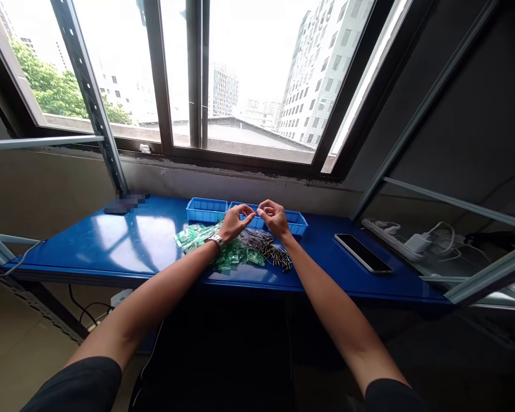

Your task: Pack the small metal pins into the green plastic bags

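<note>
My left hand, with a metal watch on its wrist, is closed in a pinch of thumb and fingertips. Facing it, my right hand is curled in the same way, the fingertips of both nearly meeting. Anything between the fingers is too small to make out. Both are raised above the desk in front of a row of blue plastic bins. Beneath them lies a heap of small green-and-clear plastic packets. Dark screws are piled at its right, partly behind my right wrist.
A phone lies on the blue desk at the right. Beyond it are a power strip and a white charger with cables. Metal posts flank the desk, and a window stands behind it.
</note>
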`<move>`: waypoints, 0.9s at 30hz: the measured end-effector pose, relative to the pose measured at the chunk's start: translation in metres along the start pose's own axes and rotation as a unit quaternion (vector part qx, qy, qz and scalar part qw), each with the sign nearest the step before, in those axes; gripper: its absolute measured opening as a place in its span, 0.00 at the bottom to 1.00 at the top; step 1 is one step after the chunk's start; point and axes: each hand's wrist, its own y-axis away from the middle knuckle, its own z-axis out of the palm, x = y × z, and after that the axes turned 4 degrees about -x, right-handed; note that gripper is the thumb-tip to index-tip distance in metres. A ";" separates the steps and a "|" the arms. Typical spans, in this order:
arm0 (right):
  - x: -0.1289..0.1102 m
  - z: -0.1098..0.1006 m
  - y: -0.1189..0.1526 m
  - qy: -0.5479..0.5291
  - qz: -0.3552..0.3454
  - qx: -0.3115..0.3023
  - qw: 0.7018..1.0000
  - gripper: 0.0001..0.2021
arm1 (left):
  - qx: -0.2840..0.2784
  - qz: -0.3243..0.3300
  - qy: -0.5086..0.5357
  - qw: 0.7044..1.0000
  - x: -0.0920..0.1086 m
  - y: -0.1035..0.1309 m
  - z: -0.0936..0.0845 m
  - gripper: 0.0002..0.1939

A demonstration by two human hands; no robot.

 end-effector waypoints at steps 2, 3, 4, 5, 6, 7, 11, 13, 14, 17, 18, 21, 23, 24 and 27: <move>0.000 -0.002 0.000 -0.006 -0.003 -0.007 1.000 0.14 | 0.007 -0.002 0.007 1.000 -0.001 0.000 0.000 0.14; 0.000 -0.004 0.000 -0.009 -0.004 -0.014 1.000 0.13 | 0.009 -0.002 0.011 1.000 -0.002 0.000 0.000 0.14; 0.001 -0.005 0.001 -0.010 -0.005 -0.024 1.000 0.13 | 0.009 -0.003 0.016 1.000 -0.002 -0.001 0.000 0.15; 0.001 -0.006 0.001 -0.011 -0.006 -0.034 0.999 0.12 | 0.009 -0.003 0.021 1.000 -0.003 -0.001 0.000 0.15; 0.001 -0.007 0.001 -0.011 -0.007 -0.046 0.999 0.12 | 0.008 -0.004 0.027 1.000 -0.004 -0.001 0.000 0.16; 0.001 -0.007 0.002 -0.011 -0.007 -0.057 0.998 0.12 | 0.007 -0.006 0.033 0.999 -0.004 -0.002 0.000 0.16; 0.001 -0.006 0.002 -0.006 -0.008 -0.097 0.995 0.15 | 0.006 -0.016 0.058 0.998 -0.007 -0.004 0.000 0.20; 0.001 -0.004 0.002 -0.004 -0.009 -0.112 0.994 0.16 | 0.005 -0.020 0.067 0.998 -0.008 -0.004 0.000 0.22; 0.001 -0.004 0.002 -0.002 -0.010 -0.117 0.993 0.17 | 0.004 -0.021 0.071 0.997 -0.008 -0.004 0.000 0.22; 0.002 -0.003 0.002 0.002 -0.013 -0.116 0.993 0.17 | 0.002 -0.022 0.076 0.997 -0.009 -0.004 0.000 0.23; 0.003 -0.004 0.002 0.004 -0.014 -0.111 0.994 0.17 | 0.002 -0.022 0.077 0.997 -0.009 -0.004 0.000 0.23; 0.003 -0.006 0.002 0.009 -0.017 -0.083 0.996 0.16 | 0.005 -0.021 0.075 0.997 -0.009 -0.004 -0.001 0.23; 0.001 -0.007 0.002 0.011 -0.020 -0.055 0.998 0.16 | 0.009 -0.019 0.071 0.997 -0.009 -0.004 -0.001 0.22; 0.000 -0.008 0.002 0.011 -0.022 -0.042 0.999 0.15 | 0.010 -0.018 0.067 0.998 -0.008 -0.004 -0.001 0.22; -0.003 -0.007 0.003 0.009 -0.025 -0.020 0.999 0.14 | 0.002 -0.012 0.053 0.999 -0.007 -0.003 0.000 0.20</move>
